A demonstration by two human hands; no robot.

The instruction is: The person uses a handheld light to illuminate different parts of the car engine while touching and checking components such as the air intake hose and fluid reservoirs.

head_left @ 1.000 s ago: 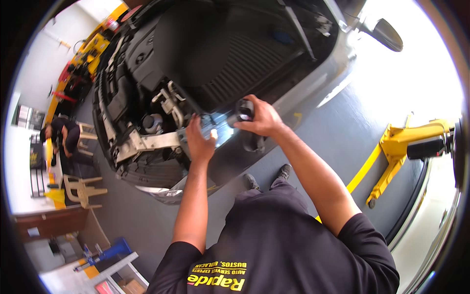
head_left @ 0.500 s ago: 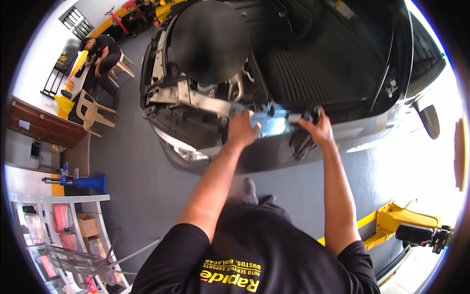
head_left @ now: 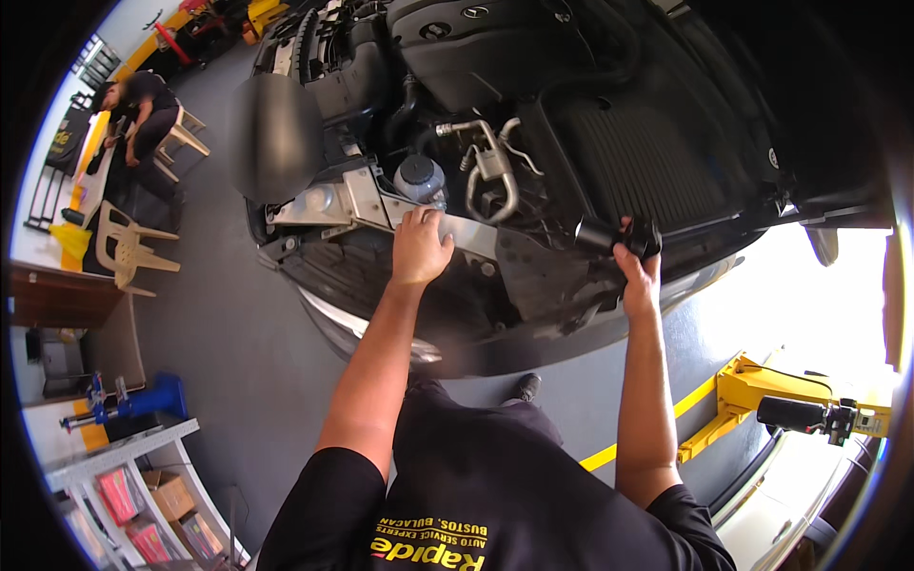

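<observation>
My left hand (head_left: 421,247) lies on the silver metal crossbar (head_left: 466,238) at the front of a car's engine bay. Its fingers rest over the bar's edge and its thumb stands apart. Just beyond the fingertips is a round reservoir (head_left: 419,178) with a black cap. Bent metal pipes (head_left: 493,167) run to the right of it. My right hand (head_left: 636,265) grips a black flashlight (head_left: 598,236) above the bay's front right part. The flashlight's barrel points left, and my fingers are partly hidden behind it.
A black engine cover (head_left: 476,48) and ribbed panel (head_left: 638,143) fill the bay. Beside the car stands a yellow lift arm (head_left: 752,390). To my left are a plastic chair (head_left: 124,247), a seated person (head_left: 143,114), a blue tool (head_left: 157,395) and shelves (head_left: 181,438). A blurred patch hides the bay's left part.
My left hand has moved left along the crossbar. My right hand still holds the flashlight, and the bright glow over the bay's front is gone. The view has shifted, showing more of the engine.
</observation>
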